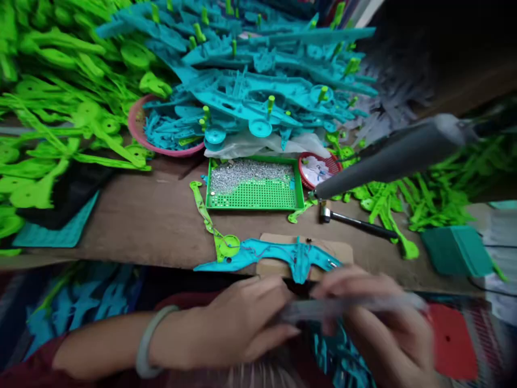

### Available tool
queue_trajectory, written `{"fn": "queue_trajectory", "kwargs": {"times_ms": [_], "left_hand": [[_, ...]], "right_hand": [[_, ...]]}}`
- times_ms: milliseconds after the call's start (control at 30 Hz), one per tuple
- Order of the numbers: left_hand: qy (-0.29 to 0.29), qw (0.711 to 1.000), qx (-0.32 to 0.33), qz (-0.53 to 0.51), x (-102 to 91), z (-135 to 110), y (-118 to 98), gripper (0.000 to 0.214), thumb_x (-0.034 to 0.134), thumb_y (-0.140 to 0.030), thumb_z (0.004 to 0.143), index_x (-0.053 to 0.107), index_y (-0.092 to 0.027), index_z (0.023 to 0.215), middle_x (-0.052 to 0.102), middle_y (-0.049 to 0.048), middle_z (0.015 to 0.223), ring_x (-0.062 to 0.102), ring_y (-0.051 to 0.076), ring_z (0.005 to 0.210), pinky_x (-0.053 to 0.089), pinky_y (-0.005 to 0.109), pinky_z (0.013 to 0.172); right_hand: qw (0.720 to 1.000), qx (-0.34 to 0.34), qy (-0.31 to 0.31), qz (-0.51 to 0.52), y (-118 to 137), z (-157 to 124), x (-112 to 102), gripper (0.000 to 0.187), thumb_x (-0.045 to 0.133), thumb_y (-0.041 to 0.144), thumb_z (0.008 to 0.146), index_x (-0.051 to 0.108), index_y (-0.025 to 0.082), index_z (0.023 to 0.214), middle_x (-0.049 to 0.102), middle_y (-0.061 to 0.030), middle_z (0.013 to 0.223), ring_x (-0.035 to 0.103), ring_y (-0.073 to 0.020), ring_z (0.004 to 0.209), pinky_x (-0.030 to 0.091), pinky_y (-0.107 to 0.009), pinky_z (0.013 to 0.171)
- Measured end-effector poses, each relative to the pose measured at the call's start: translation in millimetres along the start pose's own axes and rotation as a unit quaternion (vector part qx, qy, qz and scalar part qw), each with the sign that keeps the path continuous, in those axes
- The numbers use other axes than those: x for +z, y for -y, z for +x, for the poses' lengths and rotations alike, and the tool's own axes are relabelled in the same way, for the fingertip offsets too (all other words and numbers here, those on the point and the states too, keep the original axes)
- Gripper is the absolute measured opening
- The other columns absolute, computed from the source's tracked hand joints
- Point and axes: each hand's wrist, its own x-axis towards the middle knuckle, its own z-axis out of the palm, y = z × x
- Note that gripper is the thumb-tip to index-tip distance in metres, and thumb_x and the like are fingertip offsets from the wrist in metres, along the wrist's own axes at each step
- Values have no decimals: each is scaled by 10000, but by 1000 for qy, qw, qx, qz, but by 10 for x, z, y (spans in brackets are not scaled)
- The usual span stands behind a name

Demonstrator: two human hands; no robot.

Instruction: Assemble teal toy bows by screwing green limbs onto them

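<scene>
Near the bottom, my left hand pinches one end of a long grey plastic part, smeared by motion. My right hand is closed around the same part farther right, its fingers blurred. Just beyond my hands, at the bench edge, lies a blue plastic piece with a thin wire along it. A green plastic arm joins its left end. Under the blue piece is a flat brown cardboard sheet.
Behind lies a green perforated tray of small metal parts. A hammer and a grey power screwdriver are at right. Blue parts and green parts are heaped behind, near a pink bowl and red basket.
</scene>
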Motion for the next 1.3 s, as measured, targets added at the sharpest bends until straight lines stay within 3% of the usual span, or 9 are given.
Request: {"fn": "queue_trajectory", "kwargs": {"times_ms": [133, 267, 400, 567, 767, 933, 1100, 1233, 1300], "left_hand": [[-112, 957, -242, -110, -513, -323, 353, 300, 559, -480, 969, 696, -213, 988, 724, 39, 921, 665, 175, 836, 547, 288, 760], [-252, 874, -364, -197, -1001, -543, 716, 410, 765, -567, 771, 656, -188, 881, 663, -6, 723, 624, 133, 657, 522, 234, 624], [-220, 843, -402, -284, -922, -509, 837, 501, 863, -532, 656, 627, -165, 902, 679, 3, 769, 658, 130, 685, 570, 237, 655], [-179, 811, -442, -339, -664, -412, 876, 432, 843, -428, 724, 625, -167, 990, 685, -8, 779, 692, 124, 721, 612, 252, 728], [-121, 823, -495, -253, -716, -404, 901, 430, 801, -506, 744, 620, -167, 937, 734, 24, 757, 712, 153, 664, 606, 272, 645], [12, 857, -510, -72, -1265, -173, 1229, 527, 716, -675, 740, 624, -164, 654, 693, 53, 571, 604, 148, 446, 455, 260, 446], [-26, 889, -457, 29, -1625, -42, 1496, 450, 769, -571, 745, 633, -165, 607, 681, 41, 550, 527, 107, 425, 370, 248, 467], [-62, 893, -445, 40, -1594, -124, 1357, 429, 722, -565, 808, 665, -156, 693, 703, 41, 592, 582, 116, 464, 419, 237, 504], [-76, 895, -435, 67, -1791, -176, 1237, 415, 725, -562, 815, 691, -155, 747, 722, 41, 640, 637, 131, 527, 463, 233, 546]], "right_hand": [[998, -53, -10, -38, -311, 210, 660, 585, 614, 448, 958, 369, 289, 1466, 567, -140, 1360, 653, -260, 1120, 614, -438, 867], [943, -111, 184, -254, -778, 568, 1085, 1038, 761, 564, 803, 171, 232, 1590, 401, -201, 1568, 399, -410, 1431, 385, -660, 1132], [932, -99, 208, -281, -958, 612, 1204, 1102, 732, 447, 869, -48, 221, 1614, 464, -214, 1511, 470, -374, 1355, 427, -599, 1097], [935, -111, 196, -273, -967, 563, 1194, 1118, 747, 437, 858, -44, 199, 1611, 523, -203, 1450, 492, -342, 1285, 483, -527, 1033], [926, -103, 222, -289, -927, 604, 1202, 923, 719, 431, 881, 200, 159, 1595, 497, -192, 1497, 469, -341, 1274, 477, -550, 1034], [910, -107, 244, -319, -874, 626, 1160, 680, 663, 423, 923, 417, 203, 1516, 507, -187, 1466, 474, -347, 1236, 502, -569, 989], [901, -137, 236, -336, -916, 589, 1173, 669, 674, 355, 915, 429, 184, 1513, 521, -202, 1463, 482, -372, 1236, 524, -591, 959], [900, -158, 207, -351, -1014, 533, 1222, 692, 694, 284, 883, 429, 226, 1520, 555, -181, 1454, 541, -373, 1203, 553, -592, 939], [900, -182, 187, -350, -1098, 517, 1230, 742, 709, 277, 859, 406, 256, 1537, 577, -159, 1444, 570, -367, 1199, 569, -568, 939]]}}
